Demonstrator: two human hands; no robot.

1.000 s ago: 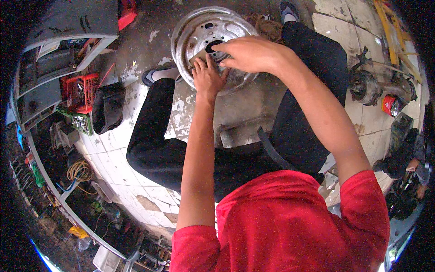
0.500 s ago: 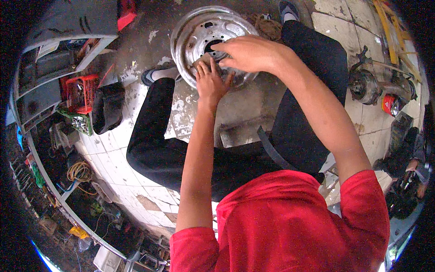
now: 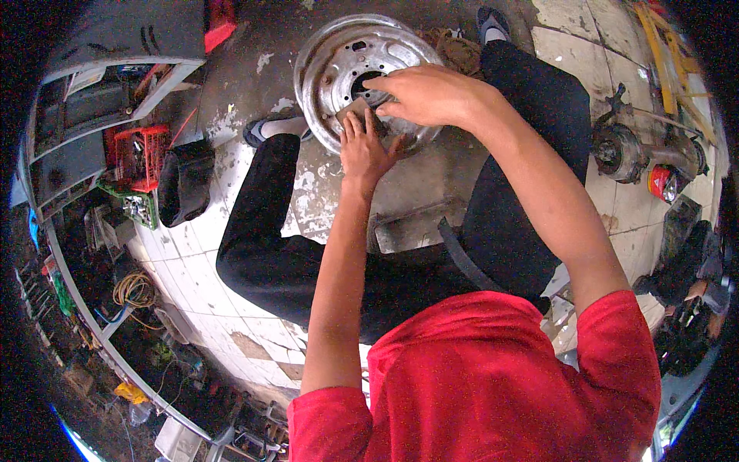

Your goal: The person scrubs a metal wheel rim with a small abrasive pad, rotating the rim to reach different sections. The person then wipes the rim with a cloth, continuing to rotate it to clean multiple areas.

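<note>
A worn silver steel wheel rim [image 3: 317,127] rests in front of me, tilted, with a dark centre hole and bolt holes around it. My left hand [image 3: 366,154] lies over its near side, fingers stretched out and thumb apart. Under those fingertips is a small flat brown piece [image 3: 353,110], perhaps sandpaper, against the metal. My right hand [image 3: 431,94] reaches across the rim from the right, palm down. Its thumb and forefinger are apart by the centre hole; the other fingers are partly hidden.
My legs [image 3: 265,200] in black trousers stand either side of the rim. Left are a red crate [image 3: 141,158], a green crate [image 3: 138,206] and a cluttered metal shelf [image 3: 115,58]. On the right lie a greasy axle-like part [image 3: 618,151] and a red can [image 3: 662,182].
The view has shifted slightly. My left fingers have drawn closer together, and more of the brown piece shows beyond them. My right hand stays near the centre hole.
</note>
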